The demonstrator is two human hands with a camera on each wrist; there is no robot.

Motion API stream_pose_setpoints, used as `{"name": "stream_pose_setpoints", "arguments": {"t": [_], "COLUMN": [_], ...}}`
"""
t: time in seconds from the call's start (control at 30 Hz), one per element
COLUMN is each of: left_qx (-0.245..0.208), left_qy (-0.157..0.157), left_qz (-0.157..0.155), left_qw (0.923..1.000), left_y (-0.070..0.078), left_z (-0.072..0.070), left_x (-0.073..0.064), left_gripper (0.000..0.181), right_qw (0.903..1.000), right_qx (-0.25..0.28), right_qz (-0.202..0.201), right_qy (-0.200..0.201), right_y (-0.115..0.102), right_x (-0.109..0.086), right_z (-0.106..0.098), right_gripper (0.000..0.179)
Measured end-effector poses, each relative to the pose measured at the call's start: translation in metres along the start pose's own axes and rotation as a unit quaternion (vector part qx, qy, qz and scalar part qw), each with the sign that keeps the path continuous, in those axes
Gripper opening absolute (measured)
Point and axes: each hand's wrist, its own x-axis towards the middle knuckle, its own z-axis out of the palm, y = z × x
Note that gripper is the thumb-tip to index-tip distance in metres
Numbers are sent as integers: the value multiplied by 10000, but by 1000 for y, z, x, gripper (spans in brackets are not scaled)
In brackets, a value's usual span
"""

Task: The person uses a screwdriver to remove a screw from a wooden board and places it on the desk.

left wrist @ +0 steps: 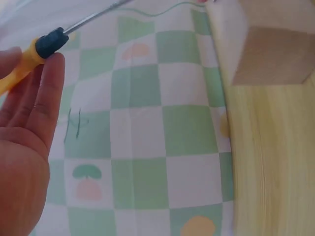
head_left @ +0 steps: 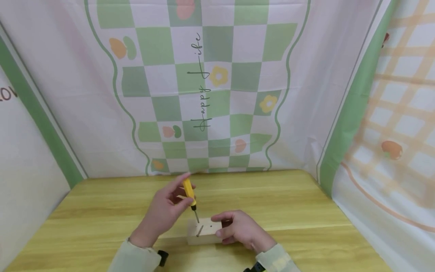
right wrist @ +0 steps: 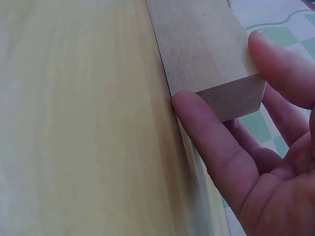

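Note:
My left hand (head_left: 162, 212) holds a screwdriver with a yellow handle (head_left: 188, 190) and black collar, its shaft slanting down to the top of a pale wooden block (head_left: 204, 239). Whether the tip touches the wood, I cannot tell. A small screw (head_left: 199, 231) lies on the block's top, beside a dark hole (head_left: 210, 226). At the block's right end, my right hand (head_left: 242, 229) grips it between thumb and fingers; the right wrist view shows the fingertips (right wrist: 186, 101) against the block's edges. In the left wrist view, thumb and fingers pinch the screwdriver (left wrist: 51, 43) near its collar.
The block sits on a wood-grain table (head_left: 272, 196). Behind the table's far edge hangs a green-and-white checked cloth (head_left: 219, 102) with printed lettering. More cloth (head_left: 397, 113) hangs at the right side, and a pale cloth stands at the left. Black straps (head_left: 163, 258) are on the wrists.

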Motion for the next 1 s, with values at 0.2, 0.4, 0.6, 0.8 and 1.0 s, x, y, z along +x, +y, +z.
{"name": "stream_pose_setpoints", "arguments": {"t": [0.2,0.4,0.6,0.8,1.0], "left_qx": [-1096,-1260,-1198,-1242,-1308], "left_qy": [264,27,54,-94,-487], "left_qz": [-1766,-2613,-3140,-3453,-3470], "left_qw": [9778,9570,9418,9302,9274], "left_y": [-1,-18,-36,-53,-63], "left_z": [-32,-58,-70,-74,-72], "left_x": [6,-2,-17,-29,-39], "left_gripper": [62,64,65,66,66], "right_qw": [10000,10000,10000,10000,10000], "right_qx": [1,32,2,21,23], "right_qz": [-20,2,32,11,14], "right_qy": [-4,3,28,26,35], "right_y": [0,0,0,0,-1], "right_x": [-1,-1,0,1,0], "right_z": [0,-1,0,0,1], "right_gripper": [47,45,45,44,45]}}
